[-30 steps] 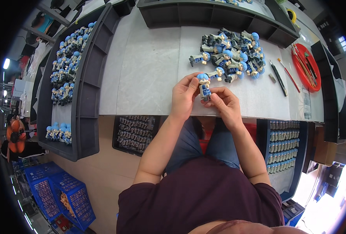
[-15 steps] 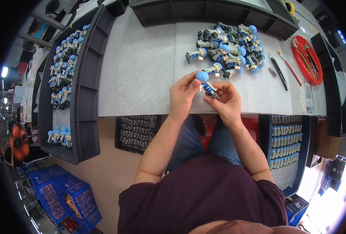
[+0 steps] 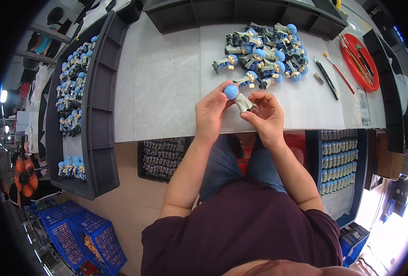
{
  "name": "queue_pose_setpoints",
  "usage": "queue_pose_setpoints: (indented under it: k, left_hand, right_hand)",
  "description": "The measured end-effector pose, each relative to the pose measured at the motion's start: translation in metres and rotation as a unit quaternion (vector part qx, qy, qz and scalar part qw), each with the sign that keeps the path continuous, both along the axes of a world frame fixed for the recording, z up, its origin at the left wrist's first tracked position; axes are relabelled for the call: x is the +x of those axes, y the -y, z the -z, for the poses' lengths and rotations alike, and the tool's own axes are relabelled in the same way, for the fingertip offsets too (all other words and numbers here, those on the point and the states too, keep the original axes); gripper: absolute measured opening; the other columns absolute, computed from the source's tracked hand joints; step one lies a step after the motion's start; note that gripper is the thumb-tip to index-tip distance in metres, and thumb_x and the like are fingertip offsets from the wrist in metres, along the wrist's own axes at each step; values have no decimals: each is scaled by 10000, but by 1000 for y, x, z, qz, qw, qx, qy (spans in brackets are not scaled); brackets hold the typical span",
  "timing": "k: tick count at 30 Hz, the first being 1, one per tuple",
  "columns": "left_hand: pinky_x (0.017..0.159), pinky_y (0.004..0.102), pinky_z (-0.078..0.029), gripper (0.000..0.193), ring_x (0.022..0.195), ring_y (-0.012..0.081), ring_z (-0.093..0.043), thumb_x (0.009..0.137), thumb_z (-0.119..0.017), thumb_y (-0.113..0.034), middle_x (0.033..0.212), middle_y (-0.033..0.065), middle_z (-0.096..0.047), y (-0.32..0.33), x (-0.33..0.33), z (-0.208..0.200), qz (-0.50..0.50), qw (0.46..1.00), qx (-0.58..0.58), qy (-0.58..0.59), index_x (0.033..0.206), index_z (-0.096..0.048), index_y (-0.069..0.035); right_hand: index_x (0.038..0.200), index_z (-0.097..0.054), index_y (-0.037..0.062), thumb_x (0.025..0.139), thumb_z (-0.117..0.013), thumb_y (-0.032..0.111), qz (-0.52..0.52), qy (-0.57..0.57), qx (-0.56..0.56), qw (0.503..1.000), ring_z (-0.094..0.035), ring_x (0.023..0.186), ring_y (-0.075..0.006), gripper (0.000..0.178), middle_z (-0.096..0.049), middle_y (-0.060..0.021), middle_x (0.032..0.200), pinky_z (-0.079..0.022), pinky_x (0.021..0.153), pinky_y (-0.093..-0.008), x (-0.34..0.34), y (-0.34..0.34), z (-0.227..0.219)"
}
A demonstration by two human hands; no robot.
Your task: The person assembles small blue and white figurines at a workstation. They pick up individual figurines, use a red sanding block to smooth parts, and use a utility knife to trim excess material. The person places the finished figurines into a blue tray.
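Pale desk (image 3: pixel 162 83), heaped figurines (image 3: pixel 259 54) beyond: we pinch one blue-haired figurine (image 3: pixel 241 100), fingers of left hand (image 3: pixel 209 112) at its head, of right hand (image 3: pixel 270 114) at its base.

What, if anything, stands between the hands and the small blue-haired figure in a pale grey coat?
Nothing visible does: the left hand holds the figure at its head, the right hand at its lower end. The heap of similar figures lies beyond.

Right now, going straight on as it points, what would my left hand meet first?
Your left hand would likely meet the lying figurine just beyond the held figurine, though depth is unclear.
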State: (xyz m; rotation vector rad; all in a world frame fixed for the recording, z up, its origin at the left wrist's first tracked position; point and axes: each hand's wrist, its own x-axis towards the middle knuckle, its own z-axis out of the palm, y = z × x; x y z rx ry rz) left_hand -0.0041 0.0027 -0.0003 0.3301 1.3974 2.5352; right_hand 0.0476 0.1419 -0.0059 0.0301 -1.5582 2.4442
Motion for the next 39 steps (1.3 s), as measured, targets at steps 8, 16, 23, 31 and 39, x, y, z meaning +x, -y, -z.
queue_pose_setpoints:
  k: [8, 16, 23, 31, 39]
  left_hand:
    - [902, 324, -451, 364, 1023, 180, -571, 898, -585, -142, 1087, 104, -616, 1, 1, 1, -11, 1000, 8, -2, 1221, -522, 16]
    - [915, 320, -434, 361, 1015, 171, -563, 902, -575, -128, 1122, 101, -602, 5, 1, 5, 4, 1000, 18, -18, 1234, -517, 3]
    - [900, 317, -445, 356, 1034, 207, -564, 902, -560, -93, 1168, 156, -574, 5, -1, 10, 23, 995, -49, -88, 1226, -512, 46]
    - [822, 253, -405, 491, 921, 138, -497, 922, -534, -335, 1215, 115, -537, 1, -6, 11, 44, 974, -162, -151, 1206, -494, 63]
    - [805, 242, -405, 348, 892, 133, -492, 956, -486, -222, 1155, 103, -557, 1, -1, 6, 24, 959, -236, -158, 1175, -511, 48]
  right_hand:
    - [1148, -492, 12, 694, -701, -99, -12, 2, 29, 1000, -497, 1042, -145, 512, -505, -58, 1130, -471, 800, -284, 0, 1, -2]
    - [1154, -500, -4, 744, -685, -58, -13, 8, 19, 1000, -519, 1040, -142, 453, -526, -69, 1102, -478, 807, -285, 3, 4, -6]
    - [1053, -608, 5, 807, -651, 41, 39, 17, 217, 975, -611, 917, -163, 252, -632, -93, 1004, -513, 765, -283, 7, -1, -13]
    - [1059, -615, 37, 767, -654, -39, 338, 33, 274, 900, -621, 889, -161, 305, -641, -88, 992, -512, 751, -283, 132, -133, -2]
    - [1018, -646, 68, 741, -671, 39, 489, 491, 369, 620, -632, 868, -176, 279, -675, -80, 964, -509, 749, -313, 397, -253, 103]
